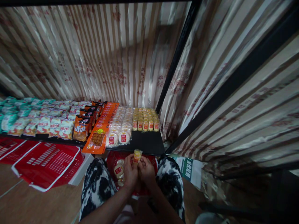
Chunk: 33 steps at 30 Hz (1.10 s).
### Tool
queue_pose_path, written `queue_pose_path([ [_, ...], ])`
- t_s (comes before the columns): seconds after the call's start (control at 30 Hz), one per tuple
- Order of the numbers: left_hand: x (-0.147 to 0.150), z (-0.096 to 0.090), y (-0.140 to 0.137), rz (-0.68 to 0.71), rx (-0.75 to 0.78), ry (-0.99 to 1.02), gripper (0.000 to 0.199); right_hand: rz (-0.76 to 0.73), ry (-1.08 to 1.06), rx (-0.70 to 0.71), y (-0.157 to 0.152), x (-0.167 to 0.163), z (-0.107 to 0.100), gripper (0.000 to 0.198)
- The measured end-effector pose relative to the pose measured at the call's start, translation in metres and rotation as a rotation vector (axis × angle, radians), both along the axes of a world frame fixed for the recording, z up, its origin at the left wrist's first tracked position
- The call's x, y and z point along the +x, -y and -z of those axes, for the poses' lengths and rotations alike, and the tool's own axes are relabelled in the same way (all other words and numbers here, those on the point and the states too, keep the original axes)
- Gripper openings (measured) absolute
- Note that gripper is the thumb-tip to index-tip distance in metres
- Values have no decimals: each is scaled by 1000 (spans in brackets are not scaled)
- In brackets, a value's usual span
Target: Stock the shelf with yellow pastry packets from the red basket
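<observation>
Between my knees, my left hand (130,171) and my right hand (146,169) meet around a small wrapped snack cake (137,154). It has a yellow pack with a red label, and fingers of both hands pinch it. Below the hands a red basket (112,155) holds round white packaged cakes (118,169); the hands hide part of it. Ahead, rows of similar small yellow cakes (145,124) stand at the right end of the black shelf (147,141). Left of them lie rows of round white packaged cakes (123,137).
An orange snack bag (98,141) overhangs the shelf's front edge. Further left stand brown bags (81,127), white bags (66,127) and teal bags (9,121). More red baskets (51,161) sit on the floor at left. A black post (176,59) rises at the shelf's right end, before a striped curtain (105,56).
</observation>
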<state>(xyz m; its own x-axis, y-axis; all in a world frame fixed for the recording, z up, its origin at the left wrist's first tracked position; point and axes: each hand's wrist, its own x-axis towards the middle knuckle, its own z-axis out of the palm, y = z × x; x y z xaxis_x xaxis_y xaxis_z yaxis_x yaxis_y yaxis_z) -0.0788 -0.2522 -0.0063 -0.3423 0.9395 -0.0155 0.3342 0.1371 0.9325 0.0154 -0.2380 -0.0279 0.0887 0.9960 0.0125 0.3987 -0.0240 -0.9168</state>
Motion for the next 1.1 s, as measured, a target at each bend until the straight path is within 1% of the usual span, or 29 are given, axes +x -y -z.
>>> queue_pose_path([
  [0.1, 2, -5, -6, 13, 55, -12, 31, -4, 11, 32, -5, 2, -12, 30],
  [0.27, 6, -15, -16, 30, 126, -44, 41, 41, 57, 50, -16, 6, -27, 30],
  [0.4, 9, -25, -25, 24, 85, 9, 41, 54, 76, 52, -28, 7, -32, 30],
  [0.5, 11, -31, -34, 25, 65, 39, 40, 49, 59, 74, -38, 6, -34, 31],
  [0.57, 12, -33, -41, 15, 56, 58, 43, 54, 52, 84, -46, 4, -35, 32],
  [0.67, 14, -33, -51, -11, 34, 98, 48, 56, 70, 71, -58, 1, -36, 33],
  [0.77, 13, -29, -59, -17, 23, 144, 48, 59, 82, 66, -71, -2, -33, 33],
  [0.9, 11, -27, -68, 29, 29, 152, 43, 93, 86, 82, -88, -7, -26, 32],
  [1.1, 10, -29, -83, 92, -57, 184, 41, 126, 107, 86, -110, -13, -24, 34],
])
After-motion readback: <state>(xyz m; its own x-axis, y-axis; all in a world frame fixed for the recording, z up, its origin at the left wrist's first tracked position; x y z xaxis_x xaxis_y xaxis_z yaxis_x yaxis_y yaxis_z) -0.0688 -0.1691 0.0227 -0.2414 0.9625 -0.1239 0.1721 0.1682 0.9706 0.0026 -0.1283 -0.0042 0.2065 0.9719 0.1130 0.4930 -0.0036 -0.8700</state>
